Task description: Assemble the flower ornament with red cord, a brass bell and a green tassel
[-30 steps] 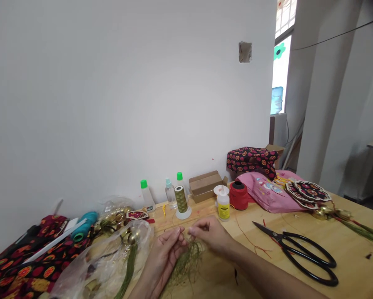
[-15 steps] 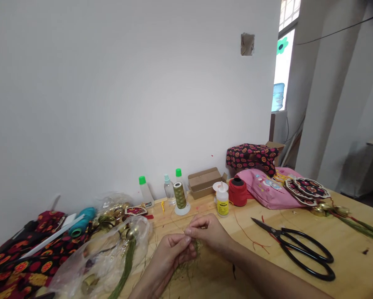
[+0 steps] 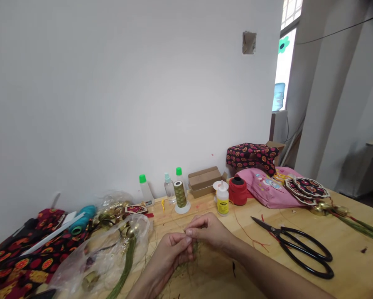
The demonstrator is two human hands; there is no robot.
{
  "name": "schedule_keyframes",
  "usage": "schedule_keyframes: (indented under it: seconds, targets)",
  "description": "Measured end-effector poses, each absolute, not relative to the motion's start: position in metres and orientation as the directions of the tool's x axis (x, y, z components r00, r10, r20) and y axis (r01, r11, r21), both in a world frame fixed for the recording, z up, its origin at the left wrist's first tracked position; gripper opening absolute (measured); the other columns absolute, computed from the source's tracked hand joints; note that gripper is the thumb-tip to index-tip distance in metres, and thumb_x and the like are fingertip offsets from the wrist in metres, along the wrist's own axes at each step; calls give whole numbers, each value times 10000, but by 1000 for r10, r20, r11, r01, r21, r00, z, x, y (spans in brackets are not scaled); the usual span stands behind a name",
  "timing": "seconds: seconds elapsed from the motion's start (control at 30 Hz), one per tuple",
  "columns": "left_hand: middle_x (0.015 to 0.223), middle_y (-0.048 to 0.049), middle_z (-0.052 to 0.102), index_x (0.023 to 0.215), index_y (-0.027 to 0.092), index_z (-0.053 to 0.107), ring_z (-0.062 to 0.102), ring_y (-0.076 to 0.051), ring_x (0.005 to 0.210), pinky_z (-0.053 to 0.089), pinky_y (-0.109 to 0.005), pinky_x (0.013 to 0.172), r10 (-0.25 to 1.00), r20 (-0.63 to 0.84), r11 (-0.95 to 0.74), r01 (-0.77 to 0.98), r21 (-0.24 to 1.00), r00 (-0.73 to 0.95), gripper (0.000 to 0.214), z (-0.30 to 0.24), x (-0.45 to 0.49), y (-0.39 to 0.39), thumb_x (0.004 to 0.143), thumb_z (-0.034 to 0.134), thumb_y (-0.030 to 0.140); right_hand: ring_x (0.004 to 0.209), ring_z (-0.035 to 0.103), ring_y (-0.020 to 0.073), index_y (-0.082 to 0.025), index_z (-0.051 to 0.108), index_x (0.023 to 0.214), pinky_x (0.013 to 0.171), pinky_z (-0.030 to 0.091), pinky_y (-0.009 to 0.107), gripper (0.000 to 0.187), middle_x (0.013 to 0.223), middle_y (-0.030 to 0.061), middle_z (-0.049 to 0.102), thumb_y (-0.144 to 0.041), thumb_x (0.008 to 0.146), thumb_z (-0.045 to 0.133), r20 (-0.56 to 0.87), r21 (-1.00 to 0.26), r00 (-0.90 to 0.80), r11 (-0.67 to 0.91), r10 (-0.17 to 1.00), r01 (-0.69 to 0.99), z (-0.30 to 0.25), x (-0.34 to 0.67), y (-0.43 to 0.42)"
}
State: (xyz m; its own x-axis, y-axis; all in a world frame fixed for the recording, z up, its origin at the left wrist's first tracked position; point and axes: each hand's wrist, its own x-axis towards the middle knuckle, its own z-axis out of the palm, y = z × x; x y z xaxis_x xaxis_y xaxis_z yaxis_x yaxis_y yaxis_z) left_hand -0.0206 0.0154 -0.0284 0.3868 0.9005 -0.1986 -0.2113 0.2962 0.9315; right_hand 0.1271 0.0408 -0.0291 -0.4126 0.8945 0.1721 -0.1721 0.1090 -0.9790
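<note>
My left hand (image 3: 168, 259) and my right hand (image 3: 209, 232) meet low in the middle of the view, just above a wooden table (image 3: 345, 265). Both pinch a loose bundle of thin olive-green threads (image 3: 194, 251) that hangs down between them. The fingertips of the two hands touch at the top of the bundle. An olive-green thread spool (image 3: 180, 195) stands on a white base just behind the hands. Black scissors (image 3: 298, 249) lie shut to the right of my right forearm.
A glue bottle (image 3: 222, 201), a red thread spool (image 3: 237, 191), a cardboard box (image 3: 204, 181) and three small bottles (image 3: 146, 192) line the wall. A plastic bag (image 3: 102, 257) with gold bells and patterned cloth (image 3: 18, 261) lie left; a pink bag (image 3: 267, 187) and ornaments (image 3: 307, 187) right.
My hands came together and lifted the green threads off the table into a tighter pinch. The view tilted slightly; the other things stayed put.
</note>
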Motion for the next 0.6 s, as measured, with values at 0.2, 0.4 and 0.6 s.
schedule_keyframes:
  seconds: [0.2,0.4,0.6]
  targets:
    - [480,4,541,491,100,612,491,-67,446,391,-177,494,908,-188,279,-206,938,374,265,-31,-19,15,581,730,320,532,494,90,-120,683,648,529,357,217,271,564,-13,593,-347,507,724,138,-980,-363,75,921,-182,-31,122,41]
    - [497,10,536,515,102,626,480,-64,476,402,-178,525,904,-169,260,-193,946,392,242,-25,-19,13,614,711,305,468,459,70,-116,633,575,504,336,209,230,492,-39,554,-327,520,706,100,-981,-331,37,938,-193,-30,121,40]
    - [500,20,519,579,98,652,469,-63,496,435,-210,604,921,-152,249,-242,938,360,217,-22,-19,13,606,720,302,433,399,47,-118,617,585,458,295,189,218,477,-47,528,-322,556,685,90,-976,-320,20,943,-215,-27,122,40]
